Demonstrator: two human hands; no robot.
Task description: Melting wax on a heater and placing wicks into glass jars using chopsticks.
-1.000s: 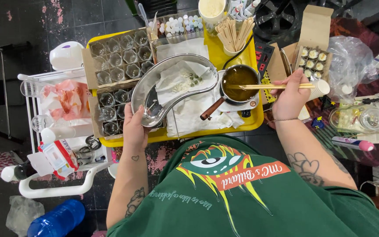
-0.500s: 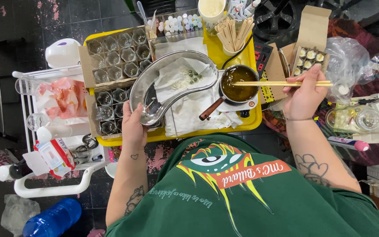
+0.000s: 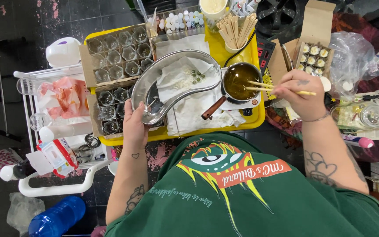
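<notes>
Dipping chopsticks (image 3: 266, 87), pinched in right hand (image 3: 301, 94), into amber-filled saucepan (image 3: 241, 81); left hand (image 3: 135, 123) gripping kidney-shaped steel dish (image 3: 174, 85). Likely needing steady stirring.

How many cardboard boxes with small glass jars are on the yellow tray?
2. One cardboard box lies at the far left of the yellow tray; the second cardboard box lies just nearer, beside the left hand on the kidney-shaped metal dish.

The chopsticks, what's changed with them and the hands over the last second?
The right hand turned and tipped the chopsticks: earlier they lay level across the pot, now their tips dip into the brown liquid. The left hand has kept its hold on the rim of the steel kidney dish, and the yellow tray has not moved.
</notes>
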